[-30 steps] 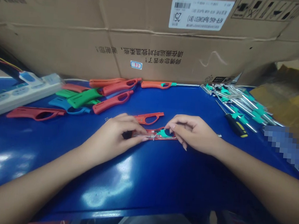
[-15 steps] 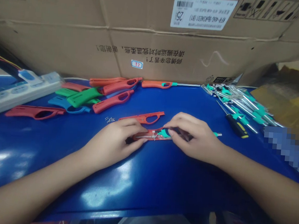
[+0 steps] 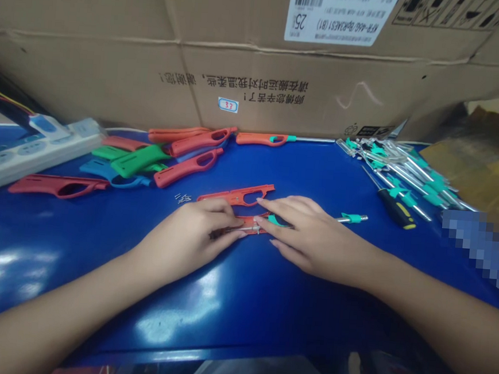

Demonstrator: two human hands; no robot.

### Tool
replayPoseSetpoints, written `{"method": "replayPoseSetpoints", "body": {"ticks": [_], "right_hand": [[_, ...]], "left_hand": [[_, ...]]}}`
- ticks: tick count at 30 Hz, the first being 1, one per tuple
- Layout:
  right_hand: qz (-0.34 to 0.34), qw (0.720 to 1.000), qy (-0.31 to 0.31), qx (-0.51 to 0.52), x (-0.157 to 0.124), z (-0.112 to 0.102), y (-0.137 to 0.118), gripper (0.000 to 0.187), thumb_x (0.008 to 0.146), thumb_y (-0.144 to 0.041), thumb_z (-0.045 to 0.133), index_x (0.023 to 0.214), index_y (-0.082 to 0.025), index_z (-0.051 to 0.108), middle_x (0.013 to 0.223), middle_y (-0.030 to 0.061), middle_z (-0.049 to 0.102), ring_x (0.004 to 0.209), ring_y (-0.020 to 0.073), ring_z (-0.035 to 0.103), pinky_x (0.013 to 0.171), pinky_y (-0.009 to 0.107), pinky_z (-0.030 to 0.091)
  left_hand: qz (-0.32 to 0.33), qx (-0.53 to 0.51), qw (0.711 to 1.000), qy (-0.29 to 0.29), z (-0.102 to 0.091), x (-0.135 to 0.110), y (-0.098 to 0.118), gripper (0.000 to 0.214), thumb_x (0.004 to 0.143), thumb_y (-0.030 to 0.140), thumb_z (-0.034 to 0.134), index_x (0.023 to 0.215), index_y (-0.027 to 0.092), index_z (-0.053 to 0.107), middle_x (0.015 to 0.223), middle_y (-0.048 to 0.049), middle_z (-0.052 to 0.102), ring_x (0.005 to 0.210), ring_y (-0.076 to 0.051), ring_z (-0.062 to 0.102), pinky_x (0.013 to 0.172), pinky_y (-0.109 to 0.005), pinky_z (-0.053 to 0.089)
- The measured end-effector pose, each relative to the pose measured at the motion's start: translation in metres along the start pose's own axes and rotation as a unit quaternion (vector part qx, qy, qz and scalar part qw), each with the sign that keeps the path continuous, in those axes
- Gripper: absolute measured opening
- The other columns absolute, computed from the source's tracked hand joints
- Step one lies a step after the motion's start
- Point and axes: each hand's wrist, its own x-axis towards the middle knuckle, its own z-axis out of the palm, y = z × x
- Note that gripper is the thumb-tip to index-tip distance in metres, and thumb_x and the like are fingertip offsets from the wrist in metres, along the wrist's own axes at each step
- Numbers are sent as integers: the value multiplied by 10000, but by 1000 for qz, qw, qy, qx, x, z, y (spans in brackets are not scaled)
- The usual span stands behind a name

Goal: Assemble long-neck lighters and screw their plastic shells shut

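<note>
In front of me lies an opened red lighter shell (image 3: 250,224) with a clear tank, thin wires and a teal trigger part (image 3: 276,219) inside. My left hand (image 3: 205,227) pinches its left end between thumb and fingers. Across its right part lies my right hand (image 3: 304,231), fingers stretched and spread, the fingertips touching the inner parts. The metal tube (image 3: 345,219) with a teal collar sticks out beyond my right hand; its middle is hidden. Just behind lies the matching red shell half (image 3: 240,196), inner side up.
Small screws (image 3: 183,198) lie left of the shell half. Red, green and blue shells (image 3: 141,160) are piled back left by a white power strip (image 3: 36,150). An assembled lighter (image 3: 264,139) lies at the back, tube assemblies (image 3: 410,174) and a screwdriver (image 3: 395,207) at right, against a cardboard box (image 3: 124,79).
My right hand has moved slightly left, and its fingers have gone from a pinch at the teal part to lying stretched over the lighter. My left hand stays in place.
</note>
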Motion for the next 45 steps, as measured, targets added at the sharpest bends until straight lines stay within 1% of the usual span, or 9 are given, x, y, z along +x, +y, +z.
{"method": "replayPoseSetpoints", "body": {"ticks": [7, 16, 23, 26, 28, 31, 34, 41, 45], "right_hand": [[-1, 998, -8, -56, 0, 4, -14, 430, 1044, -226, 441, 1425, -81, 577, 1528, 173, 537, 1350, 312, 541, 1129, 540, 448], [-9, 994, -9, -108, -1, 4, -18, 445, 1042, -226, 431, 1433, -57, 562, 1543, 177, 520, 1355, 305, 533, 1133, 525, 445], [-4, 991, -30, -130, -4, 7, -25, 482, 1001, -168, 461, 1456, -26, 530, 1580, 226, 452, 1398, 348, 490, 1152, 595, 408], [6, 993, -32, -117, -3, 5, -25, 490, 994, -154, 465, 1465, -30, 520, 1576, 230, 455, 1408, 359, 482, 1153, 621, 396], [10, 996, -25, -84, -3, 1, -21, 462, 1008, -190, 473, 1447, -66, 549, 1561, 205, 487, 1390, 347, 504, 1153, 616, 398], [28, 1000, 5, -11, -3, -7, -8, 428, 1029, -270, 490, 1420, -122, 583, 1508, 155, 561, 1350, 305, 536, 1126, 547, 439], [57, 998, 32, 18, -4, -14, 7, 405, 1017, -265, 525, 1394, -139, 600, 1387, 138, 643, 1287, 276, 562, 1081, 491, 456], [42, 998, 18, 53, -4, -17, 18, 238, 1016, -288, 557, 1193, -204, 693, 1171, 71, 702, 1088, 218, 613, 1037, 432, 425], [43, 998, 18, 52, -3, -15, 18, 228, 1027, -283, 543, 1175, -203, 697, 1154, 83, 702, 1065, 223, 615, 1012, 434, 432]], "left_hand": [[-5, 14, 1000, 0, 1, 0, 0, 174, 974, 265, 661, 1027, 182, 805, 872, -51, 685, 764, -162, 658, 743, -297, 550], [-13, 27, 1000, 3, 2, -2, 2, 178, 976, 262, 654, 1015, 173, 803, 884, -58, 691, 767, -171, 667, 745, -305, 559], [-14, 9, 1000, -1, 3, -2, 2, 181, 981, 261, 647, 1017, 177, 803, 894, -59, 697, 775, -163, 671, 764, -296, 569], [-17, 9, 1000, -4, 3, -2, 2, 190, 987, 269, 637, 1023, 179, 801, 903, -62, 699, 791, -165, 674, 779, -298, 573], [-18, 12, 1000, -3, 3, -2, 3, 194, 989, 278, 636, 1023, 181, 799, 904, -61, 700, 794, -166, 677, 780, -299, 573], [-23, 16, 1000, -5, 3, -3, 4, 194, 987, 274, 634, 1035, 175, 795, 922, -63, 702, 801, -174, 683, 775, -307, 573], [-24, 16, 1000, -10, 4, -3, 4, 197, 982, 258, 633, 1071, 173, 786, 946, -66, 704, 820, -184, 688, 784, -320, 575], [-12, 30, 999, 1, 6, -5, 3, 193, 988, 250, 611, 1098, 173, 749, 950, -58, 715, 831, -189, 687, 741, -310, 562], [-13, 77, 997, 15, 4, -5, 9, 225, 981, 250, 607, 1175, 176, 692, 1122, -86, 704, 993, -246, 655, 848, -383, 559]]}}
